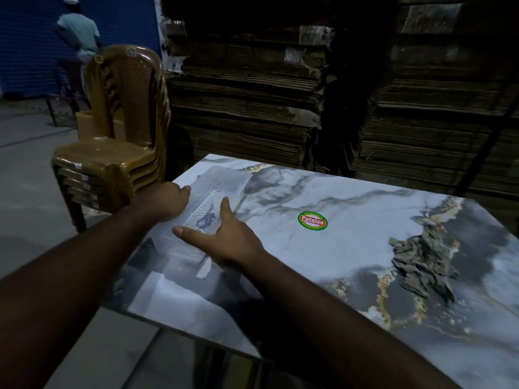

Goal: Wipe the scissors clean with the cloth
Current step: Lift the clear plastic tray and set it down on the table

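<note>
A clear plastic box (224, 179) lies at the left end of the marble-patterned table (337, 254). A small dark blue shape (207, 219) shows through its lid; I cannot tell whether it is the scissors. My left hand (165, 202) holds the box's left edge, thumb on top and fingers hidden behind the edge. My right hand (227, 237) rests against the box's near right side with fingers straight and spread. The crumpled grey cloth (421, 262) lies far to the right on the table, away from both hands.
A round red and green sticker (312, 220) sits mid-table. A stack of brown plastic chairs (118, 153) stands left of the table. Piles of flattened cardboard (252, 94) rise behind it. A person (77, 40) stands far back left by a blue shutter.
</note>
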Tool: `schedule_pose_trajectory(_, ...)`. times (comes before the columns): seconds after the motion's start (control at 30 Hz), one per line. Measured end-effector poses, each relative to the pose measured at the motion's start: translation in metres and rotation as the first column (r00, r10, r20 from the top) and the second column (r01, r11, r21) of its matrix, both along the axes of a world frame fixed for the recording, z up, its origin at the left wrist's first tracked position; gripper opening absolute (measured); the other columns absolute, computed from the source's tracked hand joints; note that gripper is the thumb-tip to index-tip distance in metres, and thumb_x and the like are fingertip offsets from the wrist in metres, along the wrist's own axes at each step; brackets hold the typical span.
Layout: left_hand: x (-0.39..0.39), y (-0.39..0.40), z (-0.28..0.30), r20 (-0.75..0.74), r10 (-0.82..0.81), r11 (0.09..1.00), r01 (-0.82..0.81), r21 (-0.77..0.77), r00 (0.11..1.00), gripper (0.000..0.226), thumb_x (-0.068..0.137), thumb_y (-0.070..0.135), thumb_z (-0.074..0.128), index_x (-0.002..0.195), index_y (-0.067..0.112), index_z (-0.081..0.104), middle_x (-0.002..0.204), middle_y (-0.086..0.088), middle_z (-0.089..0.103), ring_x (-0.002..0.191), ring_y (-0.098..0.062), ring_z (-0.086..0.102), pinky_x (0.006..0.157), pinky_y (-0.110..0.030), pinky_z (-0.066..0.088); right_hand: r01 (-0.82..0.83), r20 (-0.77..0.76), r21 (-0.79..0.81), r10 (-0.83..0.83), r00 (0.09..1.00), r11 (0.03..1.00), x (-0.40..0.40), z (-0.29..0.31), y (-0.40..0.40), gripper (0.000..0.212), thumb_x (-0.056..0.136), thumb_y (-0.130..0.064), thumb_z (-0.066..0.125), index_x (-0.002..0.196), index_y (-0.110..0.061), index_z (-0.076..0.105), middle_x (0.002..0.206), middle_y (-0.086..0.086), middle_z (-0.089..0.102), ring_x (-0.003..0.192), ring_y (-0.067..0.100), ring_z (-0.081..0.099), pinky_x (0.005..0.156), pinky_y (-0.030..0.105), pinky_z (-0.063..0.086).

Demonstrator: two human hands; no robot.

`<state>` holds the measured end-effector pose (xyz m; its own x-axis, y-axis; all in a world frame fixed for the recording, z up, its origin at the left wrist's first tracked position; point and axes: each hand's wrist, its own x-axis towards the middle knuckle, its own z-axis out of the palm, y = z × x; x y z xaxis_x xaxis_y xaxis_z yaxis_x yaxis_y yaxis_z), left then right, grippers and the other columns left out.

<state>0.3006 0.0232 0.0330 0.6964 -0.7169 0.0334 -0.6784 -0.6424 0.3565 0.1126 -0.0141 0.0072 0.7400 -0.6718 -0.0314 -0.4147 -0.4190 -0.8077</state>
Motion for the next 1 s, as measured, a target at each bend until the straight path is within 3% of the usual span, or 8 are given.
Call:
schedule_pose_trajectory(0.07,0.001,-0.002,-0.001,-0.027,-0.028,1.0,0.028,0.011,0.999,0.065,0.11,0.048,0.025,0.139,0.002,0.061,0.141,-0.024,0.062,0.124,-0.037,0.06,0.106,-0.043,0.045,0.002,-0.124,-0.178,-0.024,0.992,0.984,-0.005,0.003,0.004,0.124,0.069,-0.099,0.052,0.167,-0.036,0.006,0.173,0.007,0.021,0.159,0.031,0.024,0.124,0.054,0.031)
schedule_pose_trajectory(0.13,0.005,-0.002,-0.001,-0.051,-0.035,0.999,0.037,0.028,0.998,0.066,0.11,0.05,0.026,0.139,0.003,0.061,0.142,-0.023,0.062,0.122,-0.036,0.061,0.103,-0.041,0.045,-0.029,-0.141,-0.202,0.0,0.99,0.979,-0.01,0.004,0.008,0.115,0.074,-0.099,0.046,0.166,-0.041,0.009,0.177,0.004,0.0,0.163,0.031,0.008,0.127,0.057,0.02)
schedule_pose_trajectory(0.27,0.008,0.0,0.005,-0.052,-0.081,0.996,0.079,-0.041,0.995,0.053,0.108,0.046,0.041,0.129,0.006,0.068,0.129,-0.02,0.069,0.107,-0.032,0.064,0.088,-0.037,0.048,-0.075,-0.077,-0.328,0.052,0.996,0.942,-0.015,-0.002,0.008,0.112,0.075,-0.097,0.049,0.165,-0.043,0.013,0.174,-0.012,-0.024,0.164,0.024,-0.009,0.127,0.06,0.014)
schedule_pose_trajectory(0.37,0.003,0.003,0.01,-0.058,-0.109,0.991,0.105,-0.078,0.992,0.044,0.107,0.041,0.048,0.135,0.011,0.066,0.135,-0.018,0.065,0.114,-0.034,0.064,0.088,-0.038,0.049,-0.174,-0.061,-0.495,0.165,0.984,0.852,-0.015,-0.009,0.01,0.099,0.084,-0.086,0.056,0.165,-0.041,0.023,0.178,-0.005,-0.002,0.164,0.025,-0.008,0.13,0.059,0.013)
schedule_pose_trajectory(0.5,-0.001,0.005,0.004,-0.029,-0.089,0.991,0.086,-0.103,0.996,0.046,0.108,0.041,0.045,0.138,0.012,0.065,0.141,-0.018,0.064,0.12,-0.035,0.063,0.098,-0.042,0.051,-0.158,-0.063,-0.57,0.149,0.987,0.806,-0.011,-0.015,0.008,0.084,0.091,-0.079,0.054,0.161,-0.035,0.037,0.175,-0.001,0.023,0.164,0.03,0.005,0.128,0.061,0.017)
schedule_pose_trajectory(0.77,-0.015,0.008,-0.001,0.118,-0.086,0.994,0.093,-0.053,0.989,0.047,0.111,0.037,0.038,0.134,0.008,0.067,0.126,-0.018,0.072,0.109,-0.032,0.067,0.094,-0.043,0.052,-0.203,-0.164,-0.694,0.123,0.979,0.691,-0.011,-0.019,0.01,0.073,0.1,-0.066,0.049,0.163,-0.033,0.033,0.175,0.003,0.023,0.163,0.033,0.01,0.13,0.058,0.009)
schedule_pose_trajectory(0.9,-0.019,0.009,0.005,0.206,-0.174,0.983,0.184,-0.028,0.963,0.045,0.109,0.036,0.044,0.144,0.011,0.059,0.139,-0.016,0.063,0.121,-0.031,0.062,0.099,-0.042,0.048,-0.264,-0.201,-0.593,0.178,0.963,0.76,-0.016,-0.01,0.009,0.087,0.096,-0.078,0.041,0.166,-0.028,0.026,0.177,0.0,0.015,0.165,0.026,0.001,0.13,0.055,0.002)
schedule_pose_trajectory(1.0,-0.03,0.005,0.014,0.161,-0.29,0.956,0.294,-0.003,0.943,0.045,0.108,0.036,0.048,0.147,0.013,0.054,0.15,-0.013,0.057,0.134,-0.031,0.055,0.102,-0.037,0.042,-0.238,-0.093,-0.443,0.22,0.971,0.864,-0.02,0.003,0.002,0.081,0.102,-0.072,0.032,0.164,-0.02,0.03,0.174,0.003,0.027,0.163,0.025,0.014,0.131,0.054,0.013)
